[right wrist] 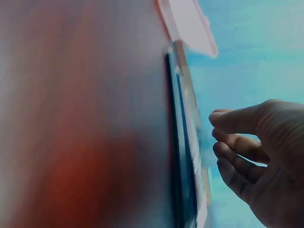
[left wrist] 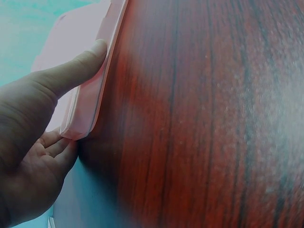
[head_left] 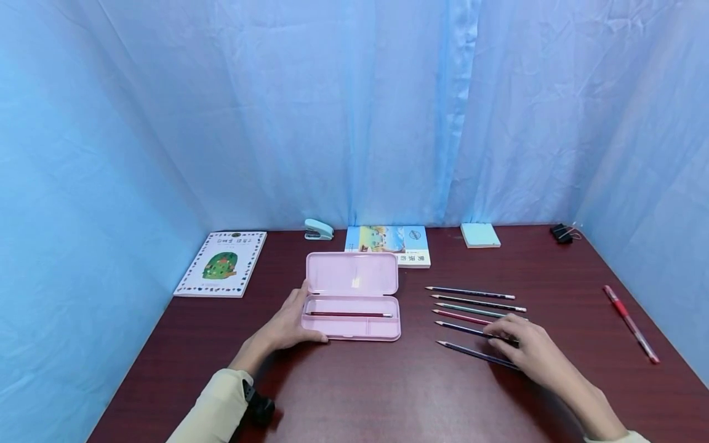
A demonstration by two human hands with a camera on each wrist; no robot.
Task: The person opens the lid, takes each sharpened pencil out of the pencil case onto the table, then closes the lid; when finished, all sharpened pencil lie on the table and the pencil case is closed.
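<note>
An open pink pencil case (head_left: pixel 338 328) lies with its lid raised toward the back, and one dark red pencil (head_left: pixel 349 314) rests inside it. My left hand (head_left: pixel 284 323) holds the case's left end, thumb along the front edge and fingers at the side; the left wrist view shows the thumb pressed on the pink wall (left wrist: pixel 88 107). To the right of the case, several pencils (head_left: pixel 468 354) lie in a spread row, tips pointing left. Over the nearer pencils hovers my right hand (head_left: pixel 526 347), fingers loosely bent; in the right wrist view nothing shows between the fingers.
A blue picture book (head_left: pixel 388 240) lies behind the case, with a stapler (head_left: pixel 318 230) left of it. A white book (head_left: pixel 221 263) is at far left. Sticky notes (head_left: pixel 480 235) and black binder clips (head_left: pixel 564 234) sit at the back right; a red pen (head_left: pixel 631 326) lies near the right edge.
</note>
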